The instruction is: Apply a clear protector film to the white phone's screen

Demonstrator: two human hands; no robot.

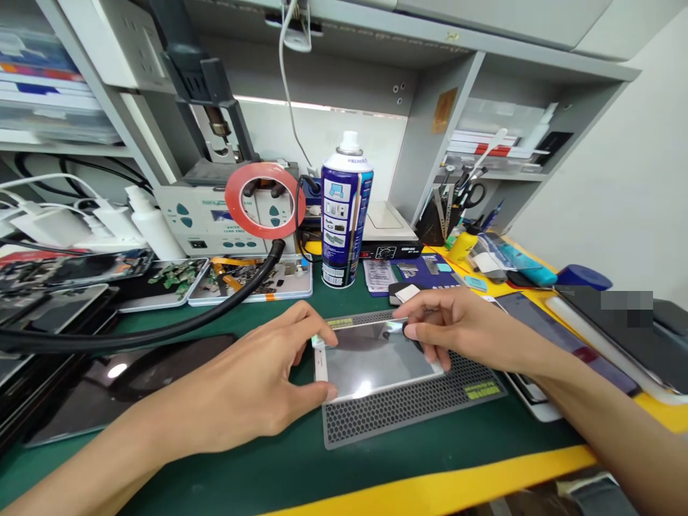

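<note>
A white-framed smartphone (370, 362) with a dark, shiny screen lies across a grey honeycomb-patterned mat (387, 418). My left hand (269, 369) grips its left end, index finger on the far edge and thumb on the near edge. At the phone's right end, the fingers of my right hand (446, 326) are pinched together. A small black piece shows by the right thumb tip; most of it is hidden, and I cannot tell its kind. Light reflects off the glass near both hands.
Behind the mat stand a blue spray can (347, 215) and a soldering station (215, 218) with a red tape roll (265, 201). A thick black hose (231, 308) crosses the left side. More phones (570, 344) lie at the right, and trays of parts (252, 278) at the back left.
</note>
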